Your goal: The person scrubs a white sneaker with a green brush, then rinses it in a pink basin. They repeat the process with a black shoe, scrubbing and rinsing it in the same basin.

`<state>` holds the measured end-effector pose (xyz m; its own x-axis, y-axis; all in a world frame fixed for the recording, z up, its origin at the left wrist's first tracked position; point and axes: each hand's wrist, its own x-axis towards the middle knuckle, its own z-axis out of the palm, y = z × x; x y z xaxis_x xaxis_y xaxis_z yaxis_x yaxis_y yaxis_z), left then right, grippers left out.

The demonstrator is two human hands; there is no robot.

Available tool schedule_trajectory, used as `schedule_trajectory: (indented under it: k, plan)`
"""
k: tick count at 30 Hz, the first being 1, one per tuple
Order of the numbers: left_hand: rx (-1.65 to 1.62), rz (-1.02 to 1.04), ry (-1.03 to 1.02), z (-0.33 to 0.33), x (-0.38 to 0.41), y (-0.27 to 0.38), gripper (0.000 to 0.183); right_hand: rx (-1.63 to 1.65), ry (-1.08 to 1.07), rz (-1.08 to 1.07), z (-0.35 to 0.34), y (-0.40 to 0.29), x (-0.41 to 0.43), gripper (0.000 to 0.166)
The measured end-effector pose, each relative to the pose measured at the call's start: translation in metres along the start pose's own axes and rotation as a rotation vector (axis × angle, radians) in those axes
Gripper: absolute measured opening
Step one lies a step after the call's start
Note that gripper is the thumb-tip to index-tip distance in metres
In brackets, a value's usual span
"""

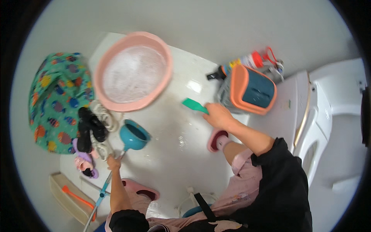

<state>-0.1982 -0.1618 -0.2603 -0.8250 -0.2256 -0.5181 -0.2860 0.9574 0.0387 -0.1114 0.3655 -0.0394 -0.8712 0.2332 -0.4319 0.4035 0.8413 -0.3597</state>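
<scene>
My right hand (217, 116) is closed around the handle of a green brush or scraper (193, 105), whose flat end points left over the wet white floor. My left hand (114, 163) is at a white canvas shoe (102, 149), beside the pole (107, 181) of a blue cup-shaped tool (134, 135); what its fingers grip is unclear. Black shoes (91, 127) and another white shoe (103, 115) lie above that hand. Beyond them, a pink basin (158, 94) holds foamy water.
Green fish-patterned fabric (58, 107) covers something at the left wall. An orange-rimmed bin (253, 90) and a bottle (246, 61) stand near a white toilet (324, 124) on the right. A beige tray (65, 197) lies lower left.
</scene>
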Motion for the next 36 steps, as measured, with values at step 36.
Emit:
schedule_trajectory:
  k: [36]
  plan:
    - [-0.297,0.755,0.179,-0.211,-0.235,0.069,0.049,-0.030,0.106,-0.601,-0.005,-0.063,-0.059,0.043]
